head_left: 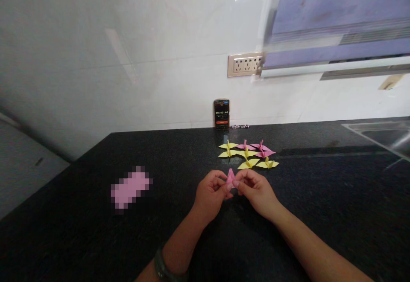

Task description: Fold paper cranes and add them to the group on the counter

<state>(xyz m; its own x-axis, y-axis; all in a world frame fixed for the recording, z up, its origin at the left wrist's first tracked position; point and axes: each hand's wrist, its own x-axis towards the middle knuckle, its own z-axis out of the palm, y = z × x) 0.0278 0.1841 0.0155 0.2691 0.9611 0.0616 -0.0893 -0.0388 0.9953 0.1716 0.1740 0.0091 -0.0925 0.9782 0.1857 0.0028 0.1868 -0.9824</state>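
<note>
A small piece of folded pink paper (230,176) stands between my two hands, its pointed end up. My left hand (212,192) pinches its left lower side between thumb and fingers. On the other side, my right hand (254,190) grips the lower right part with thumb and forefinger. Just beyond my fingers, several folded paper cranes sit in rows on the black countertop (173,231). Some are yellow, such as the yellow crane (248,164) nearest my right hand; others are pink, like the pink crane (265,153) at the right.
A phone (222,114) showing a timer leans upright against the white wall, a beaded strap (239,126) beside it. At left on the counter lies a pixelated pink patch (131,187). A sink (384,135) is at the far right; a wall socket (245,64) is above the phone.
</note>
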